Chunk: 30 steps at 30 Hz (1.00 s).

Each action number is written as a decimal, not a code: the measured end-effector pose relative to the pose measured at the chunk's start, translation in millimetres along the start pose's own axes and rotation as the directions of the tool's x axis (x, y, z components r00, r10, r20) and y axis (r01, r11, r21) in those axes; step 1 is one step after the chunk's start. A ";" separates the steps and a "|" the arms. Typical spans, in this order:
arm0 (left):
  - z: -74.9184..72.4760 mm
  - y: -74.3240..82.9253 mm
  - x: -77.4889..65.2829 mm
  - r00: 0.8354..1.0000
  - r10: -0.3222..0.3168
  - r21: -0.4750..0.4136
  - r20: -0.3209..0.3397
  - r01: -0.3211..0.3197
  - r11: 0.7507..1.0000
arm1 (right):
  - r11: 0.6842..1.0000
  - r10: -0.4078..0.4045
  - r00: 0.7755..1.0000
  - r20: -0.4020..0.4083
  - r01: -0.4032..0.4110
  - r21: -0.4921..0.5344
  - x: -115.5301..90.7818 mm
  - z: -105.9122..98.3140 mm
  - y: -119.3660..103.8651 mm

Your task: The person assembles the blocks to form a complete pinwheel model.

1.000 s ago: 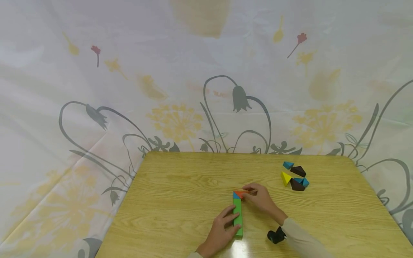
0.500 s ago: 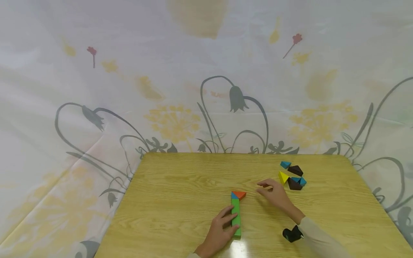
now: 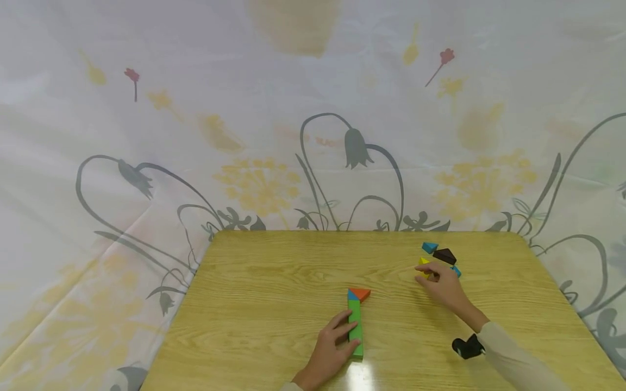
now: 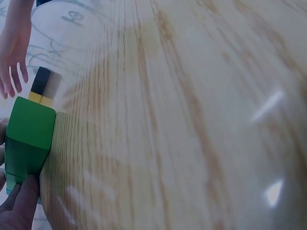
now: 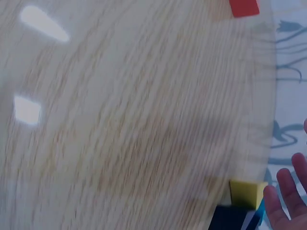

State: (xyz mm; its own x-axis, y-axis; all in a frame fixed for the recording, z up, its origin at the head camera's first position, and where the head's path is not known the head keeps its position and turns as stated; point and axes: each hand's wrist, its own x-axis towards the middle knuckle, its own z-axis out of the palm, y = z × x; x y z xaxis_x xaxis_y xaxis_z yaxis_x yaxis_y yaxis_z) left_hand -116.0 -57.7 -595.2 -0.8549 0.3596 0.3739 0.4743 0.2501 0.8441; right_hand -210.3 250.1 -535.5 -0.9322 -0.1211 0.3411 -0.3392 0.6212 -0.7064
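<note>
A narrow row of green blocks (image 3: pixel 355 326) lies on the table, with a blue triangular block (image 3: pixel 352 295) and a red-orange triangular block (image 3: pixel 361 294) at its far end. My left hand (image 3: pixel 327 350) rests on the green row, spread fingers and thumb across its top. In the left wrist view, fingers (image 4: pixel 25 199) touch the green block (image 4: pixel 31 125). My right hand (image 3: pixel 444 285) hovers at the loose blocks, partly hiding them. It is nearest the yellow block (image 3: pixel 423 263). The right wrist view shows its fingers loosely extended beside the yellow block (image 5: pixel 245 193), apparently holding nothing.
Behind the right hand lie a blue block (image 3: pixel 430 247), a dark brown block (image 3: pixel 444 255) and another blue block (image 3: pixel 456 271). A black object (image 3: pixel 467 346) is at the right sleeve. The wooden table (image 3: pixel 264 271) ends at a flower-printed cloth (image 3: pixel 274 108).
My right hand has let go of the red-orange block and moved right and away to the loose blocks. My left hand has stayed on the green row.
</note>
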 end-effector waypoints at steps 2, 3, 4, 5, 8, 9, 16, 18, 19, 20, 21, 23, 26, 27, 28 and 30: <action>-0.3 -0.1 0.1 1.000 0.003 0.006 -0.001 -0.003 1.000 | 1.000 0.000 1.000 -0.013 0.000 -0.008 1.1 -6.7 3.6; -0.4 -0.3 0.1 1.000 0.002 0.010 -0.001 -0.002 1.000 | 1.000 0.001 1.000 -0.019 -0.001 -0.010 1.8 -10.0 5.6; -0.4 -0.6 0.2 1.000 0.002 0.014 -0.001 -0.002 1.000 | 1.000 0.004 1.000 -0.021 -0.004 -0.016 2.6 -13.4 7.7; -0.4 -1.0 0.2 1.000 0.001 0.016 -0.001 -0.001 1.000 | 1.000 0.009 1.000 -0.024 -0.010 -0.023 3.2 -16.8 9.6; -0.1 -2.3 0.4 1.000 -0.004 0.017 0.001 0.004 1.000 | 0.999 0.037 0.999 -0.017 -0.037 -0.038 5.4 -27.3 14.7; -0.1 -2.3 0.6 1.000 -0.003 0.016 -0.001 0.003 1.000 | 0.998 0.043 0.999 -0.013 -0.043 -0.049 6.1 -30.6 16.5; -7.3 22.6 4.3 1.000 -0.005 -0.015 0.013 0.005 1.000 | 0.994 0.065 0.997 0.034 -0.062 -0.090 11.1 -50.5 31.2; -8.8 26.5 5.0 1.000 -0.011 -0.016 0.018 0.011 1.000 | 0.994 0.074 0.996 0.052 -0.069 -0.081 13.1 -54.7 34.7; -8.0 23.7 4.6 1.000 -0.012 -0.013 0.017 0.013 1.000 | 0.994 0.082 0.995 0.065 -0.077 -0.075 14.0 -56.8 36.6; -7.0 20.7 4.2 1.000 -0.009 -0.006 0.015 0.010 1.000 | 0.994 0.088 0.993 0.076 -0.082 -0.073 14.7 -58.9 38.7; -5.6 16.6 3.7 1.000 -0.007 0.001 0.013 0.007 1.000 | 0.994 0.099 0.991 0.094 -0.093 -0.064 15.3 -61.0 40.6; -2.1 6.6 2.5 1.000 -0.002 0.010 0.011 0.002 1.000 | 0.992 0.125 0.983 0.134 -0.120 -0.045 15.9 -64.7 44.6; -0.7 1.0 1.4 1.000 -0.001 -0.003 0.017 0.002 1.000 | 0.986 0.164 0.970 0.181 -0.162 -0.027 16.2 -67.8 54.5; -0.6 0.2 1.2 1.000 -0.002 -0.010 0.019 0.002 1.000 | 0.985 0.174 0.966 0.193 -0.173 -0.022 16.1 -68.1 57.6; -0.5 -0.3 1.0 1.000 0.000 -0.015 0.020 0.000 1.000 | 0.984 0.179 0.963 0.200 -0.179 -0.015 15.9 -68.2 60.8; -0.5 -0.9 0.8 1.000 0.003 -0.018 0.022 -0.003 1.000 | 0.982 0.189 0.960 0.206 -0.191 -0.012 15.2 -68.0 66.0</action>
State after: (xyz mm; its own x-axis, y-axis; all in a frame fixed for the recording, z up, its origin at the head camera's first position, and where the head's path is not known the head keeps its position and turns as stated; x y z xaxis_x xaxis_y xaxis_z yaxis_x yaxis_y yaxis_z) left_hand -117.3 -58.1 -595.5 -0.8488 0.3797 0.3680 0.4727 0.2332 0.8498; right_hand -238.2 341.9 -534.7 -0.9851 -0.1588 0.0659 -0.1537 0.6418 -0.7513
